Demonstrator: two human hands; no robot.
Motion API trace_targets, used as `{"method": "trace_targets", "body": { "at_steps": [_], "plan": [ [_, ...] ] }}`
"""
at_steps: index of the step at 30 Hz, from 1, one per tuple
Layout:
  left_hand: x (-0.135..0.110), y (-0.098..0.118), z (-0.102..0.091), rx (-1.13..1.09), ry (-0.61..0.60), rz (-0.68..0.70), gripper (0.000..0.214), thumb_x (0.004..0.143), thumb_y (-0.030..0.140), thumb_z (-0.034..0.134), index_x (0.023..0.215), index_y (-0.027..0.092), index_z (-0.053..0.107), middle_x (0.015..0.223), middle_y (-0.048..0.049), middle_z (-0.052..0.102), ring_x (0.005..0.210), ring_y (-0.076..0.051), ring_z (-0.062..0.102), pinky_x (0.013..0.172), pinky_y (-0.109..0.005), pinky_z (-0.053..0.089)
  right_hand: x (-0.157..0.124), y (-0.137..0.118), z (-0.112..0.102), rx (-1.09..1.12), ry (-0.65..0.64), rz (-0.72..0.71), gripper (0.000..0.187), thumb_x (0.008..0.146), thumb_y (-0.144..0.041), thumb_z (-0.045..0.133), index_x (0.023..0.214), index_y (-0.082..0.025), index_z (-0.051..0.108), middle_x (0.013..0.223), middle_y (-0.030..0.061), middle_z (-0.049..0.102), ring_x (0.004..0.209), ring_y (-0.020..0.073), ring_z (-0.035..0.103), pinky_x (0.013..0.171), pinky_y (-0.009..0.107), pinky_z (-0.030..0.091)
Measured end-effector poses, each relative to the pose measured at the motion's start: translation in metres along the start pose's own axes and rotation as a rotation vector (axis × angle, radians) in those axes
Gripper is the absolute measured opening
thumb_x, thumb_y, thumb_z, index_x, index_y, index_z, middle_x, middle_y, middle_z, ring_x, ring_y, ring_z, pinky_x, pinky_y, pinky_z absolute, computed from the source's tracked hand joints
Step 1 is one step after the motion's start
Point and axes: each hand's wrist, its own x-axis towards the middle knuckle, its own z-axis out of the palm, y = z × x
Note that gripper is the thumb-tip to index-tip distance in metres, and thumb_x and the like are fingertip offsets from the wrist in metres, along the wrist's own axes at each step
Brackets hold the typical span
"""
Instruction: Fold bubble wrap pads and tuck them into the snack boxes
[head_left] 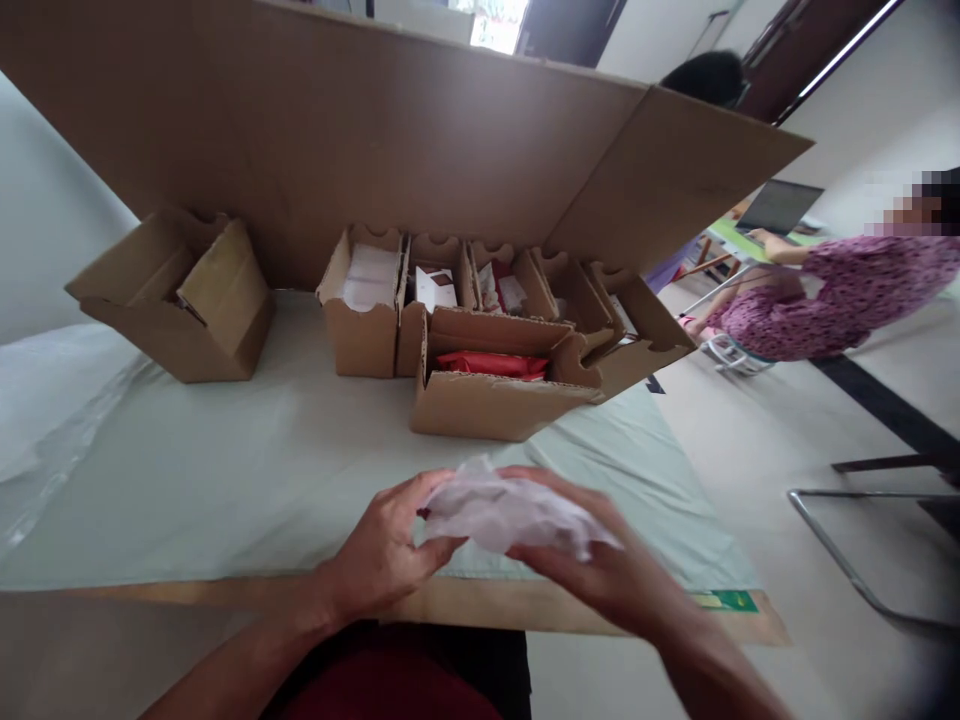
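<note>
Both of my hands hold a crumpled sheet of white tissue paper (pixel 504 513) just above the near edge of the table. My left hand (pixel 382 550) pinches its left end with thumb and fingers closed. My right hand (pixel 600 565) grips its right side from below and behind. Something dark red shows faintly under the paper at its left edge; I cannot make out what it is. In front of my hands stands an open small cardboard box (pixel 495 400) with a red packet (pixel 491 364) inside.
Several more small open boxes (pixel 364 310) with white contents stand in a row behind it, and another box (pixel 187 300) sits at the left. A large cardboard sheet (pixel 360 140) rises behind them. A pale cloth (pixel 225 470) covers the table. A seated person (pixel 832 290) is at the right, near a metal chair frame (pixel 840 560).
</note>
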Motion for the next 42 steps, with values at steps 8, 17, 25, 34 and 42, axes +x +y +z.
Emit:
{"method": "trace_targets", "body": {
  "at_steps": [8,17,25,34,42],
  "plan": [
    [0.087,0.000,-0.030,0.310,0.284,0.282,0.047,0.095,0.013,0.055,0.141,0.016,0.052,0.136,-0.0160,0.064,0.076,-0.011,0.069,0.070,-0.027,0.061,0.086,-0.037,-0.083,-0.322,0.561,-0.351,0.048,0.077,-0.036,0.086,0.122,-0.029,0.072,0.113,0.0033,0.076,0.095,0.0252,0.072,0.085,0.042,0.062],
    [0.077,-0.033,-0.012,0.372,0.296,0.360,0.032,0.090,0.001,0.049,0.108,0.018,0.069,0.107,-0.0062,0.072,0.094,-0.015,0.073,0.085,-0.026,0.062,0.158,-0.001,-0.072,-0.197,0.084,-0.142,0.051,0.080,-0.041,0.080,0.126,-0.024,0.067,0.093,0.0007,0.073,0.074,0.0183,0.066,0.063,0.029,0.055],
    [0.078,-0.032,-0.012,0.375,0.317,0.364,0.031,0.090,0.001,0.050,0.108,0.017,0.069,0.107,-0.0067,0.072,0.096,-0.014,0.072,0.088,-0.024,0.061,0.187,0.005,-0.031,-0.933,-0.370,-0.492,0.036,0.090,-0.010,0.062,0.124,-0.020,0.066,0.115,0.0093,0.071,0.102,0.0228,0.064,0.081,0.032,0.049],
    [0.077,-0.037,-0.010,0.357,0.360,0.367,0.032,0.089,-0.001,0.050,0.106,0.018,0.069,0.107,-0.0061,0.072,0.096,-0.014,0.072,0.088,-0.023,0.060,0.236,0.011,0.000,-0.966,-0.807,-0.583,0.037,0.083,0.003,0.061,0.110,-0.018,0.073,0.117,0.0077,0.072,0.107,0.0204,0.064,0.084,0.030,0.047],
    [0.078,-0.039,-0.011,0.334,0.354,0.368,0.033,0.087,0.000,0.050,0.104,0.019,0.071,0.104,-0.0055,0.073,0.095,-0.014,0.072,0.088,-0.025,0.060,0.211,0.005,-0.025,-1.123,-0.468,-0.617,0.046,0.088,-0.016,0.069,0.133,-0.014,0.060,0.129,0.0141,0.065,0.112,0.0272,0.063,0.089,0.037,0.046]
  ]
}}
